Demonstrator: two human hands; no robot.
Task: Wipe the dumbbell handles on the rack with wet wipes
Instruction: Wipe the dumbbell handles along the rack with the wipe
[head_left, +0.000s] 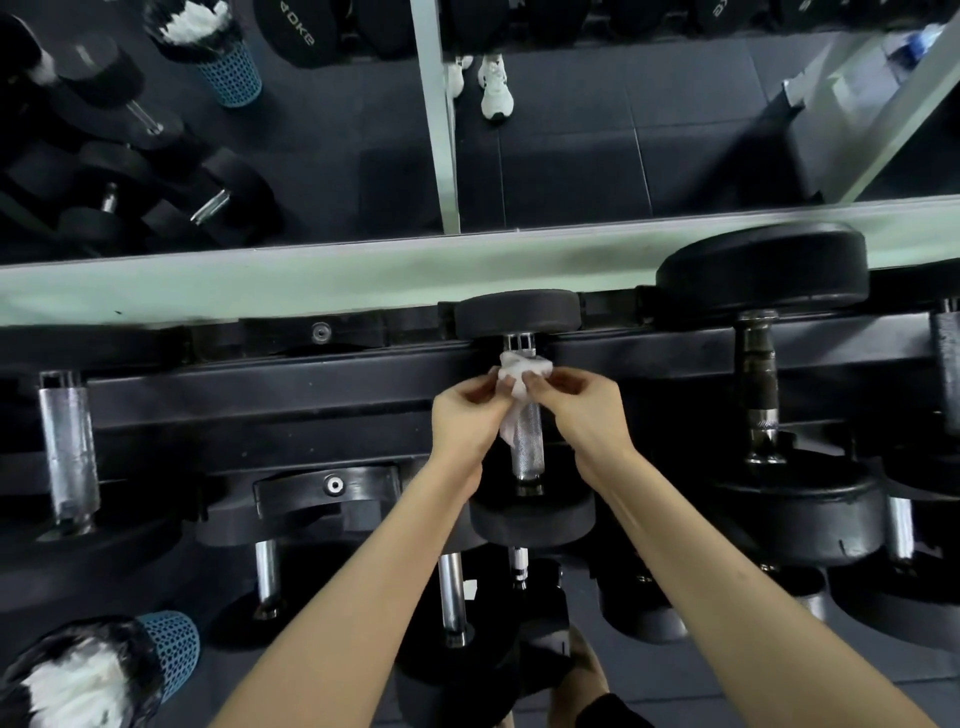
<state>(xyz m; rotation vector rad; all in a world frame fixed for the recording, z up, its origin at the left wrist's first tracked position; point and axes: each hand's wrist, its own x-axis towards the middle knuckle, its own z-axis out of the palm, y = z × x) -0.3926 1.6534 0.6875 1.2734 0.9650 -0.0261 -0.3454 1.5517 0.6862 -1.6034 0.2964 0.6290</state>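
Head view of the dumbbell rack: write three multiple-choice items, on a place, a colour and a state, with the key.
1. Where is the wet wipe?
A. on the floor
B. on the far part of the middle dumbbell handle
C. over a forearm

2. What colour is the mesh bin at lower left?
A. blue
B. red
C. yellow

3. What are the left hand and right hand doing?
A. both idle
B. only one touches the wipe
C. both pinch the wipe

1 B: it is bunched on the handle near the far weight head.
2 A: its mesh wall is blue.
3 C: fingers of both hands close on it.
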